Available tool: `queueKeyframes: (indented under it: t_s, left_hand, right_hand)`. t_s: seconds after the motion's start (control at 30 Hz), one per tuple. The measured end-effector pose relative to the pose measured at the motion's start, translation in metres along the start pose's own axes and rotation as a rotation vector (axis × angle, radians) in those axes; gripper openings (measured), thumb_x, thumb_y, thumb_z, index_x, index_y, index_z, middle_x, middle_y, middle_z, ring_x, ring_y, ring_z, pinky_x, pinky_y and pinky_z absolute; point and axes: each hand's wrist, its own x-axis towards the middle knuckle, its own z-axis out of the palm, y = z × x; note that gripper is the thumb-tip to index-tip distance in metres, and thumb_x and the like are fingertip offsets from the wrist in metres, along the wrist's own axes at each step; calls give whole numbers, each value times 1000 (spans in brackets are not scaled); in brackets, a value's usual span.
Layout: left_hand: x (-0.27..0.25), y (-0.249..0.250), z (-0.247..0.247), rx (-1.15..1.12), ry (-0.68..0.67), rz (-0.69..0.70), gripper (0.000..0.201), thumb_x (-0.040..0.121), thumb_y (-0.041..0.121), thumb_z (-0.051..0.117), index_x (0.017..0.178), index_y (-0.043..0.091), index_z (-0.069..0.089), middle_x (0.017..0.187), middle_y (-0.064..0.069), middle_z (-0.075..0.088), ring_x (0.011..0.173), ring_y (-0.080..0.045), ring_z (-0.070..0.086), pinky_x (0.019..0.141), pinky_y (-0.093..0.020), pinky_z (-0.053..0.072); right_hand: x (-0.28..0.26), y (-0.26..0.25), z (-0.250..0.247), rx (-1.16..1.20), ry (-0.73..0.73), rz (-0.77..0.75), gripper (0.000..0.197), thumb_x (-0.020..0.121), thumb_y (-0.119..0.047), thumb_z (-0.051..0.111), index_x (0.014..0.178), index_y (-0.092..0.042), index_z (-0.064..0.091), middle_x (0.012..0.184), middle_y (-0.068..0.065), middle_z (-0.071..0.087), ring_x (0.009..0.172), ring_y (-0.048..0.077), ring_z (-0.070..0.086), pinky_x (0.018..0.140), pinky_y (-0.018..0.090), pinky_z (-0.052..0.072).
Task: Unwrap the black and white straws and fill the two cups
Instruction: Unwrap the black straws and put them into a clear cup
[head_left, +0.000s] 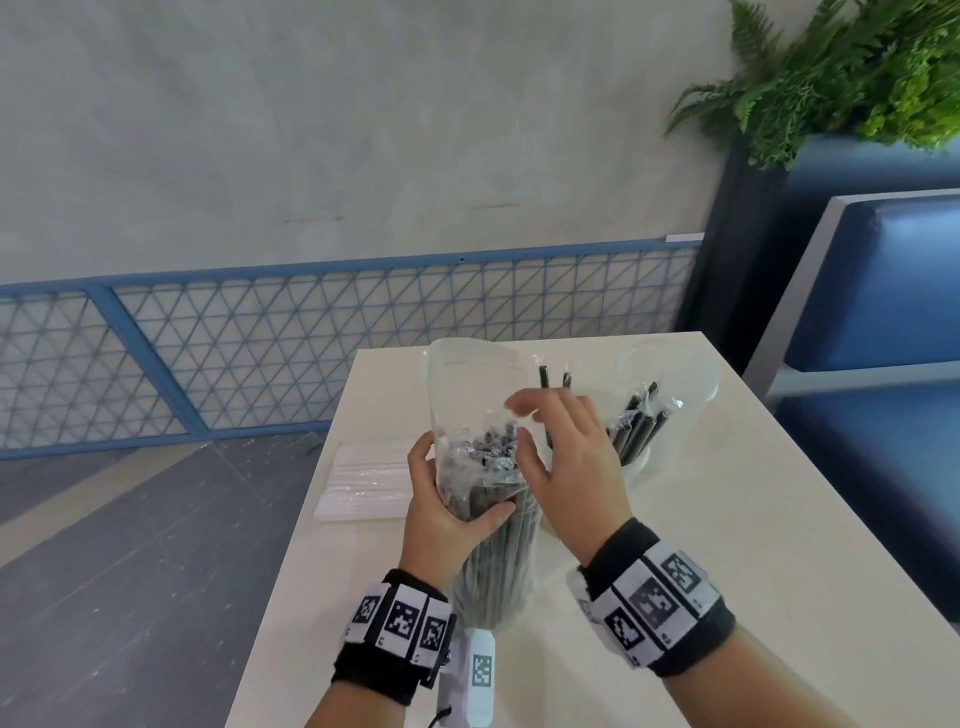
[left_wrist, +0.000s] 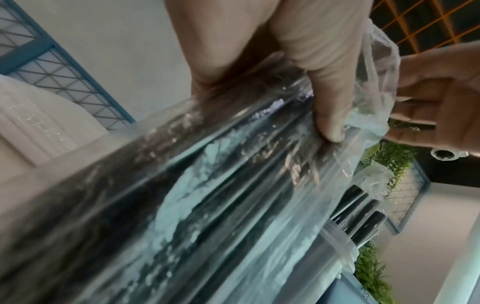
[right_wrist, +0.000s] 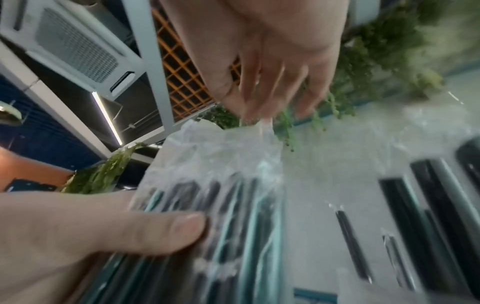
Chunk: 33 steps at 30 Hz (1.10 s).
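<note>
A clear plastic bag of black straws (head_left: 488, 561) stands upright on the cream table (head_left: 701, 545). My left hand (head_left: 441, 504) grips it around the middle, with the thumb (left_wrist: 319, 86) pressed across the film. My right hand (head_left: 566, 457) is at the bag's open top, and its fingertips (right_wrist: 259, 111) pinch the loose edge of the plastic (right_wrist: 221, 152). To the right stands a clear cup (head_left: 680, 400) with several wrapped black straws (head_left: 636, 431) leaning in it. A flat pack of white straws (head_left: 363, 483) lies on the table to the left of the bag.
The table's left edge runs close beside the white pack, with grey floor below. A blue padded bench (head_left: 883, 291) stands to the right, and a fern (head_left: 857, 67) hangs above it. A blue mesh railing (head_left: 260, 338) lines the wall behind. A small white tagged device (head_left: 480, 675) lies near my left wrist.
</note>
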Motion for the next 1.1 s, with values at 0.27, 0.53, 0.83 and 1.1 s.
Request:
queueKeyframes:
  t_s: [0.27,0.53,0.83,1.1]
  left_hand:
    - [4,-8,0,-2,-15,-44,90,61,7,82,131,22,28,115,18,52,99,13,56,80,-7,47]
    - [8,-7,-2,-2,0,6,84,56,5,84,123,17,34,113,12,52,98,13,56,78,-6,46]
    - [7,-10,-8,-1,-97,-88,76,58,2,83,117,18,39,104,10,59,90,8,62,74,-10,50]
    - [5,-12,-7,42,-80,-99,78,47,26,89,109,30,42,107,4,62,98,-7,64,80,-22,54]
  right_hand:
    - [13,6,-6,-85,-470,293,40,90,-32,54,126,-17,46,117,6,57,83,22,59,76,27,47]
    - [10,18,-9,199,-606,338,64,74,-9,71,132,-15,45,118,-3,54,74,6,53,84,26,52]
    - [-12,16,5,122,-455,149,63,79,-16,66,136,-18,40,128,-7,51,108,2,40,93,15,27]
    - [-9,27,-1,93,-574,284,60,79,-20,70,133,-13,44,133,5,53,98,16,56,84,15,39]
